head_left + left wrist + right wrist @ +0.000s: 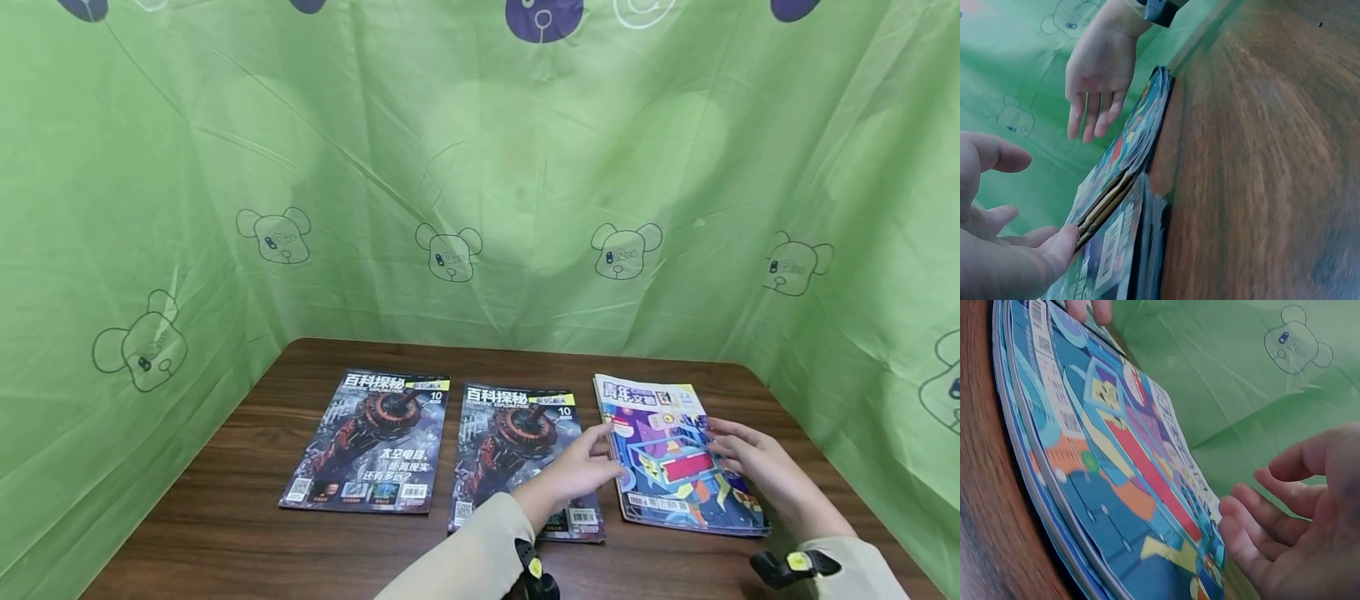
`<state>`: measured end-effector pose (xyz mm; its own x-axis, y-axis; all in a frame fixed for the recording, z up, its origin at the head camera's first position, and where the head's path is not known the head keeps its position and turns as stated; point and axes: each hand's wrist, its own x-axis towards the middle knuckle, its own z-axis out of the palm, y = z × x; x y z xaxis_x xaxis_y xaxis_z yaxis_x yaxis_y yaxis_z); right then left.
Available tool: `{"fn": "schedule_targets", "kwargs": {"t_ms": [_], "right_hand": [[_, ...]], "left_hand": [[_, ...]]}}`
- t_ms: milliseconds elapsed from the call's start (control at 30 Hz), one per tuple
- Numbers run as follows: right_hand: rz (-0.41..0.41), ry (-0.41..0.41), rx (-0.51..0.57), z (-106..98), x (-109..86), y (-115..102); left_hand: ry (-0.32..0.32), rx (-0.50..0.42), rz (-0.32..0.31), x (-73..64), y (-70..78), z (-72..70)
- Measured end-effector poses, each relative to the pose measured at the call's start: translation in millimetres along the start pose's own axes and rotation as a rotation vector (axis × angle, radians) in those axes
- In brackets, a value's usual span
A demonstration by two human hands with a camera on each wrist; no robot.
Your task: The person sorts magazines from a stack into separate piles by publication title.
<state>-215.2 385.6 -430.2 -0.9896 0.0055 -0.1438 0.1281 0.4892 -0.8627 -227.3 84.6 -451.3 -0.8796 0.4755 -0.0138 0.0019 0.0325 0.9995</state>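
Colourful magazine stack (667, 492): right side of the table (225, 500) | left hand (579, 467) loose-fingered at its left edge, right hand (761, 467) likewise opposite, neither gripping; right's contact, can't tell | I'd press both edges evenly, sleeve clear of the middle pile (517, 429)

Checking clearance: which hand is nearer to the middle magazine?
Left. In the head view, the left hand overlaps the right side of the middle magazine; the right hand is farther off, by the right edge of the colourful magazine.
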Motion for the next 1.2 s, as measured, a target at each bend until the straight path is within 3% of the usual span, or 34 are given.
{"fn": "schedule_targets", "kwargs": {"t_ms": [400,600,867,1200], "right_hand": [[-0.129,-0.103,0.083,29,6.3,-17],[-0.135,-0.176,0.121,44,7.3,-29],[-0.112,-0.182,0.108,60,12.5,-44],[-0.214,-0.287,0.148,86,21.7,-51]], "left_hand": [[0.024,0.032,0.016,-4.9,4.9,-32.6],[0.022,0.014,0.0,-8.8,3.5,-53.4],[0.055,0.048,-0.004,-16.1,2.0,-80.1],[0.089,0.025,-0.004,-26.2,-1.5,-108.9]]}}
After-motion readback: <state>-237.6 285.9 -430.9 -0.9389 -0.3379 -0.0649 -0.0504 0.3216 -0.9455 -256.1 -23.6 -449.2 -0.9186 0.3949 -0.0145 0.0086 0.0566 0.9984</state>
